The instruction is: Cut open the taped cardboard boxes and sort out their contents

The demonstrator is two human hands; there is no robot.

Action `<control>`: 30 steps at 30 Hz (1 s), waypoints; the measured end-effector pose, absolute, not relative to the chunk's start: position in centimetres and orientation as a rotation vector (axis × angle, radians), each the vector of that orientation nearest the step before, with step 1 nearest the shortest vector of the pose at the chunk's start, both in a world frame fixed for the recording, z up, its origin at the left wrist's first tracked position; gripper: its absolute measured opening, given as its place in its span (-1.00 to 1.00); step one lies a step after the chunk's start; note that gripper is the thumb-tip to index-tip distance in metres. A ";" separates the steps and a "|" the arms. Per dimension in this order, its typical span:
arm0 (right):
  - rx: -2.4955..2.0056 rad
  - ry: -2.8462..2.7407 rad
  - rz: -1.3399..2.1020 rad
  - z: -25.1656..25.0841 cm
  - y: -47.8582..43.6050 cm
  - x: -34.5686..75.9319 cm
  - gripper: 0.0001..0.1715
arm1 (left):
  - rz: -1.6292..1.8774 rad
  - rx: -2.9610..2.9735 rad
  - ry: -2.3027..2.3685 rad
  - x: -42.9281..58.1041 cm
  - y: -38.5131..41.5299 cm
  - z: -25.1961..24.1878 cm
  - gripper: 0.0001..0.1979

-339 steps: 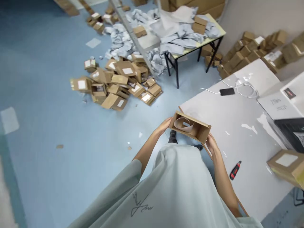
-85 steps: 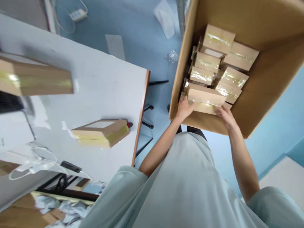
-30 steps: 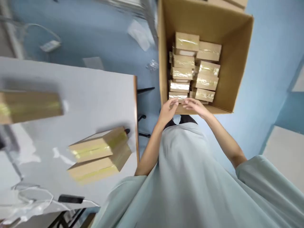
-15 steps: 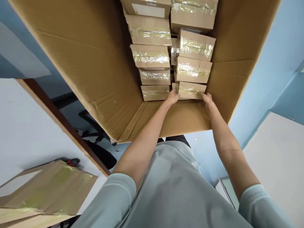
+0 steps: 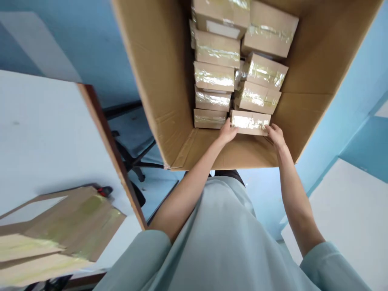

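Both hands [image 5: 251,133] on taped box [image 5: 250,122]

Head-worn view, steeply downward, close over carton [image 5: 157,81]

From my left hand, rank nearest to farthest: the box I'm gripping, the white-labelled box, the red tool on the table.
1. Gripped box, touching the left hand, carton's near end.
2. White-labelled box, carton's far end.
3. Red tool, on the table, far left.

Box [image 5: 250,122] between left hand [image 5: 227,133], right hand [image 5: 275,135]
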State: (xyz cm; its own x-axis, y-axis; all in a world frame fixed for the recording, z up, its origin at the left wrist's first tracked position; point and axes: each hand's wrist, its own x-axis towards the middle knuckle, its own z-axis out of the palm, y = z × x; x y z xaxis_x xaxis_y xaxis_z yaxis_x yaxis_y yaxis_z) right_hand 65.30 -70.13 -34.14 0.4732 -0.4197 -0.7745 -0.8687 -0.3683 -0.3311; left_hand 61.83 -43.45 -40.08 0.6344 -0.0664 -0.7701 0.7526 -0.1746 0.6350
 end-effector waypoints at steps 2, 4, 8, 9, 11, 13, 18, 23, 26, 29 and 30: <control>-1.997 0.953 0.712 -28.2 -68.8 65.3 -0.26 | -0.787 1.601 0.616 61.4 -41.6 -34.4 -0.15; -2.033 0.811 0.568 -21.9 -67.1 65.1 -0.33 | -0.629 1.632 0.564 60.7 -39.4 -27.7 -0.18; -2.056 0.531 0.323 -10.6 -61.9 64.3 -0.41 | -0.257 1.751 0.421 58.3 -33.6 -14.0 -0.24; -2.053 0.468 0.265 -8.4 -60.2 64.0 -0.43 | -0.168 1.778 0.397 57.4 -31.8 -11.0 -0.26; -2.028 0.328 0.195 -4.9 -56.2 63.6 -0.48 | -0.010 1.829 0.383 55.5 -27.8 -6.3 -0.30; -1.993 0.163 0.198 -2.4 -51.5 63.0 -0.49 | 0.123 1.876 0.409 53.4 -23.1 -3.3 -0.33; -1.880 -0.237 0.459 -1.0 -37.0 60.2 -0.47 | 0.371 1.963 0.636 47.0 -8.8 -3.1 -0.38; -1.657 -0.403 0.766 -5.3 -22.5 55.4 -0.47 | 0.349 1.980 1.009 41.2 4.6 -6.6 -0.51; -1.581 -0.408 0.967 -8.4 -16.0 52.3 -0.48 | 0.174 2.049 1.214 39.1 9.1 -7.7 -0.61; -1.483 -0.467 1.168 -10.5 -12.4 49.3 -0.42 | -0.013 2.036 1.370 37.7 10.7 -8.0 -0.58; -1.453 -0.493 1.241 -11.0 -11.9 48.6 -0.39 | -0.046 2.021 1.411 37.4 10.7 -8.0 -0.56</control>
